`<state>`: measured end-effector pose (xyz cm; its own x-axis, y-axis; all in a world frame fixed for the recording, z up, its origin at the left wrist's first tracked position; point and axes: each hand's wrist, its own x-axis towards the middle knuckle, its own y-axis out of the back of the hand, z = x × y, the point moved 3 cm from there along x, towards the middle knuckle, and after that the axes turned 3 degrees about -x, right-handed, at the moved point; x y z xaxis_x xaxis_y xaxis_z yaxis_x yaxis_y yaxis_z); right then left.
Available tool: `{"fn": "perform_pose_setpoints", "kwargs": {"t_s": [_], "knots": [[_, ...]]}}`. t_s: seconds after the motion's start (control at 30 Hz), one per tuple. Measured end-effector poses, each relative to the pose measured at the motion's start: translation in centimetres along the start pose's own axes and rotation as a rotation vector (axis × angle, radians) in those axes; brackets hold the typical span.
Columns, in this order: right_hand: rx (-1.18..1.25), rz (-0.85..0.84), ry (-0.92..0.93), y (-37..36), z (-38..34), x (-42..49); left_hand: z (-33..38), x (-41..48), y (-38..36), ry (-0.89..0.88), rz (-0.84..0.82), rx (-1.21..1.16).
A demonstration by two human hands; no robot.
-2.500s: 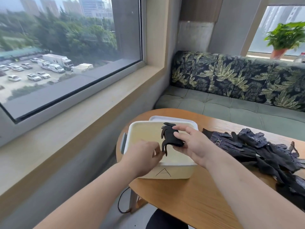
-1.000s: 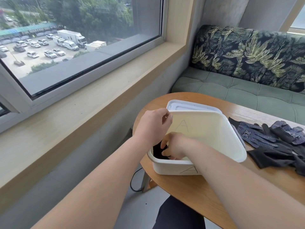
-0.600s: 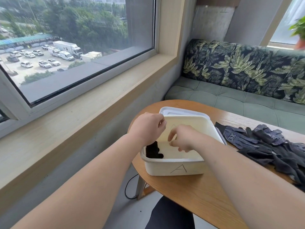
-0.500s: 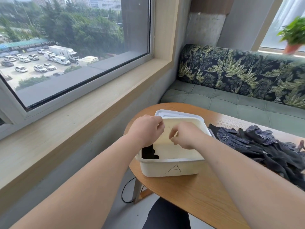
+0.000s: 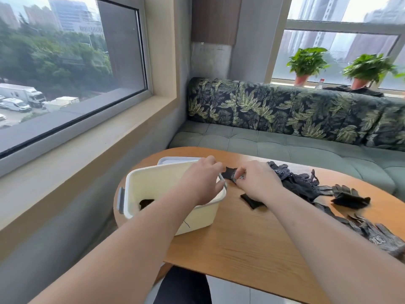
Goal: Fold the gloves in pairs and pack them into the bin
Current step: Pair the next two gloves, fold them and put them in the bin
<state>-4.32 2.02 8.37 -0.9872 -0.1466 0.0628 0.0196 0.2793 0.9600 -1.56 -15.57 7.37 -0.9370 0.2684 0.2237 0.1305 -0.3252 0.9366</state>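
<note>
The bin (image 5: 129, 194) stands at the left end of the desk (image 5: 252, 244), close to the edge, and the left forearm lies across its near right corner. A careless sweep of that arm could likely shove the bin toward the edge or tip it.

The pile of gloves (image 5: 300, 185) lies tangled on the desk to the right of the bin. Pulling one glove free may drag others along, and dotted and plain ones are mixed, so a pair could end up mismatched.

Both hands meet just beside the bin's right rim. The right hand (image 5: 258, 183) pinches a dotted glove (image 5: 229, 172) between thumb and fingers. The left hand (image 5: 202, 181) curls toward the same glove's cuff, but whether it grips it I cannot tell. A loose pinch may let the fold spring open.

The bin is open and holds one dark folded pair (image 5: 146, 202) on its floor, with plenty of room left. Its lid (image 5: 173, 160) lies just behind it.
</note>
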Motion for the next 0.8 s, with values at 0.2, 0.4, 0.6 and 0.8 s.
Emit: {"fn": "perform_pose_setpoints", "kwargs": {"t_s": [0.2,0.4,0.6,0.8], "knots": [[-0.030,-0.034,-0.126,-0.7,6.2,-2.2,5.7,2.3,-4.2,-0.168,-0.005,0.077],[-0.083,-0.067,-0.187,-3.3,10.6,-3.2,8.7,3.2,-8.6,-0.271,-0.052,0.095],[-0.098,-0.137,-0.174,-7.2,13.3,-3.5,8.6,3.5,-12.9,-0.262,-0.152,0.126],[-0.152,-0.082,-0.074,-12.5,14.9,-4.2,7.0,2.9,-17.2,-0.166,-0.275,0.127]]}}
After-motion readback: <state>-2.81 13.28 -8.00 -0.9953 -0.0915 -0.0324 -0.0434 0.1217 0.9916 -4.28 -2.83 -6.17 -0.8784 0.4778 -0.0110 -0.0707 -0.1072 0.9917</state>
